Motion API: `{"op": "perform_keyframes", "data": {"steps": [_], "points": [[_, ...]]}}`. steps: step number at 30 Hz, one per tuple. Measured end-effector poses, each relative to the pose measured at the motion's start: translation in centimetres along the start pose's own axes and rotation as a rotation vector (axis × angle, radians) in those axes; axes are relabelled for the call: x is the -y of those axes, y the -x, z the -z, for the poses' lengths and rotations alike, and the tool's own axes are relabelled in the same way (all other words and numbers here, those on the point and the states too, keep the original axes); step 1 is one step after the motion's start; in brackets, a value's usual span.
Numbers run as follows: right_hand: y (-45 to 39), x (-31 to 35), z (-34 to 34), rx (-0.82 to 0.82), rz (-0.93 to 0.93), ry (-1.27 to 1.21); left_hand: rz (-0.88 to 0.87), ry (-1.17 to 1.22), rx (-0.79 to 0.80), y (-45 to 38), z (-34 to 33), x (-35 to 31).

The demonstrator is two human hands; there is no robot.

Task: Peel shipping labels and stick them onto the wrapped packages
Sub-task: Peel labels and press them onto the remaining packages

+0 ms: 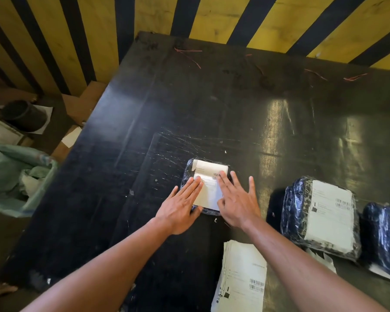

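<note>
Yellow-and-black striped wall panels (212,14) stand behind a large black table (189,104), whose scratched, glossy top fills most of the view. To the left of the table, lower down, a green sack (16,176) lies open, with a dark round container (25,114) seen beyond it. Two forearms are stretched forward over the near edge of the table, converging on a small wrapped package (190,173) that lies near the table's middle. A white shipping label (208,188) is spread across its top. The left hand (180,206) is laid flat, fingers straight and together, on the label's left edge; the right hand (238,201) is laid flat with fingers spread on the label's right side. Nothing is gripped by either hand. At the right, a larger labelled package (324,215) in dark plastic wrap is seen, and just beside it a second dark package (384,237) is cut off by the frame. A stack of label sheets (241,280) lies at the near edge, partly under the right forearm.
</note>
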State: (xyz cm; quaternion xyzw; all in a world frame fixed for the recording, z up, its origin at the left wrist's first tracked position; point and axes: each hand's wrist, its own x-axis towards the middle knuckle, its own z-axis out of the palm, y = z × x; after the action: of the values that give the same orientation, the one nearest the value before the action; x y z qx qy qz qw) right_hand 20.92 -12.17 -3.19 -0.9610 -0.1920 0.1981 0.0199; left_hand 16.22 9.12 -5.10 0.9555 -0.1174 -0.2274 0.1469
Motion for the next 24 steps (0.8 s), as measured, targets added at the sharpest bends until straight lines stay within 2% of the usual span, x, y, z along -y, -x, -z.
{"op": "perform_keyframes", "data": {"steps": [3,8,17,21,24], "points": [[0.1,0.1,0.3,-0.015,-0.069,-0.019,-0.002,0.008,0.013,-0.1,0.2,-0.3],[2.4,3.1,-1.0,0.047,0.159,-0.082,-0.004,0.001,0.007,-0.1,0.2,-0.3],[5.4,-0.1,-1.9,-0.019,0.038,-0.009,-0.003,-0.045,0.056,-0.2,0.0,-0.5],[5.9,3.3,-3.3,0.015,0.189,-0.077,0.000,-0.071,0.055,-0.2,0.2,-0.4],[7.3,2.7,-5.3,0.005,0.187,-0.004,-0.001,-0.094,0.074,-0.2,0.2,-0.4]]}}
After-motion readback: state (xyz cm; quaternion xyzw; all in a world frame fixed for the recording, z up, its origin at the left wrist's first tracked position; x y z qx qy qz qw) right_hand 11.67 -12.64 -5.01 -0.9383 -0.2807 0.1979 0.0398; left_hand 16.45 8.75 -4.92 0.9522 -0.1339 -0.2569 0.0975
